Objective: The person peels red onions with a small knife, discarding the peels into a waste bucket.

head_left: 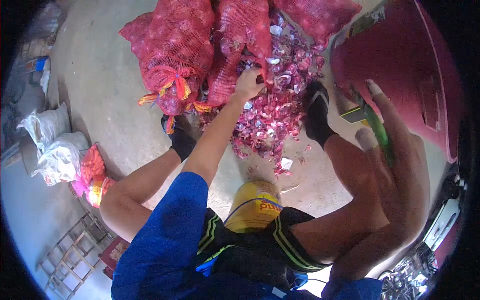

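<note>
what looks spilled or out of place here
What look like onion skins lie loose on the floor, looking spilled beside the filled mesh sacks; a pale square scrap stands out at the skins' near edge.

We are reaching with our left hand to the middle red mesh sack, beside a heap of purplish onion skins, and holding a green tool in our right hand near the maroon tub on the right. A yellow bucket is standing near, between our legs, and white bags are lying left.
</note>
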Motion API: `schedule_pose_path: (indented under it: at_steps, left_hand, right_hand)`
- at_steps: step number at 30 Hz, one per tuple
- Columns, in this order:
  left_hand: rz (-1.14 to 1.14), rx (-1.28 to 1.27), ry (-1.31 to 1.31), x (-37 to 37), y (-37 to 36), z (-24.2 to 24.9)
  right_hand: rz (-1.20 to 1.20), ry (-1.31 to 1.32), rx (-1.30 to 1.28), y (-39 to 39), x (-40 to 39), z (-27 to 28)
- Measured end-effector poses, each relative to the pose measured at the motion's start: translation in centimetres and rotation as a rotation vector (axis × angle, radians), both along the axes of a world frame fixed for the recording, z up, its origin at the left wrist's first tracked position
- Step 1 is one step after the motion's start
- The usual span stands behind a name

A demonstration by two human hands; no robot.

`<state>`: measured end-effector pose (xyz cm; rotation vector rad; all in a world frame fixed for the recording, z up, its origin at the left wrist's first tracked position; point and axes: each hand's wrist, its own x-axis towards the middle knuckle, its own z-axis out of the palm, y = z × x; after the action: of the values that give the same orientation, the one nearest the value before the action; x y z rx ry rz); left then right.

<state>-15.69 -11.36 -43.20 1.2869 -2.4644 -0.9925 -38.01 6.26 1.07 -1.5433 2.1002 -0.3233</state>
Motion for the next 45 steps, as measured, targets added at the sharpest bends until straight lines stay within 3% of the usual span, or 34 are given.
schedule_pose_path:
  at_steps: [1, 2, 3, 5, 7, 8, 10, 12, 14, 15, 17, 18, 20, 23, 27, 30, 33, 43, 45]
  left_hand:
    - [0.075, 0.033, -0.202, -0.5, 0.7, 0.4]
    - [0.077, 0.038, -0.198, -0.6, 0.8, 0.2]
    - [0.039, 0.015, -0.303, -0.7, 0.9, 0.4]
    - [0.001, -0.005, -0.406, -0.8, 1.1, 0.1]
    - [-0.065, -0.217, -0.565, -1.1, 1.7, -0.1]
    - [-0.063, -0.217, -0.561, -1.3, 1.3, 0.4]
    - [-0.075, 0.030, -0.650, -1.2, 0.0, 1.7]
    - [-0.040, 0.006, -0.582, 0.4, -0.6, 4.5]
    - [0.207, -0.030, -0.145, 2.6, -0.5, 9.7]
    - [0.206, -0.053, -0.154, 3.3, -0.3, 11.9]
    - [0.358, 0.205, 0.570, 5.3, -0.1, 15.5]
    - [0.353, 0.169, 0.571, 5.9, 0.5, 18.9]
    - [0.400, 0.587, 1.127, 6.5, 2.2, 26.5]
    - [0.253, 0.617, 1.343, 8.3, 3.3, 32.7]
    - [0.266, 0.486, 1.373, 10.6, 5.5, 39.2]
    - [0.267, 0.210, 1.241, 12.5, 7.1, 41.6]
    - [0.255, 0.104, 1.252, 13.9, 9.0, 42.9]
    - [0.282, 0.036, 1.311, 15.0, 10.2, 44.1]
    - [0.259, 0.185, 1.349, 15.3, 10.1, 44.1]
  right_hand:
    - [0.020, -0.135, 0.015, -0.2, -0.3, 0.5]
    - [0.037, -0.271, 0.030, -0.2, -0.3, 0.7]
    - [0.039, -0.267, 0.032, 0.1, 0.1, 0.8]
    - [0.285, -0.038, -0.285, 0.6, 1.0, 0.8]
    - [0.260, -0.039, -0.244, 0.6, 1.0, 0.6]
    - [0.234, -0.039, -0.211, 0.5, 0.9, 0.4]
    - [0.179, -0.035, -0.152, 0.4, 0.6, 0.2]
    - [0.119, -0.046, -0.101, 0.3, 0.3, -0.1]
    - [0.052, -0.072, -0.062, 0.2, 0.0, -0.3]
    - [0.050, -0.083, -0.084, 0.4, -0.2, -0.5]
    - [0.118, -0.107, -0.156, 0.8, -0.5, -0.8]
    - [0.125, -0.111, -0.191, 0.5, 0.0, -0.6]
    - [0.166, -0.088, -0.211, -0.4, 1.3, -0.1]
    - [0.291, -0.111, -0.524, -1.5, 4.0, 0.1]
    - [0.417, -0.373, -0.672, -2.0, 8.6, 1.1]
    - [0.375, -0.401, -0.621, -0.9, 12.8, 2.9]
    - [0.442, -0.408, -0.646, -0.6, 14.9, 2.4]
    - [0.478, -0.369, -0.735, -1.0, 16.9, 2.1]
    - [0.485, -0.350, -0.732, -1.3, 16.9, 1.9]
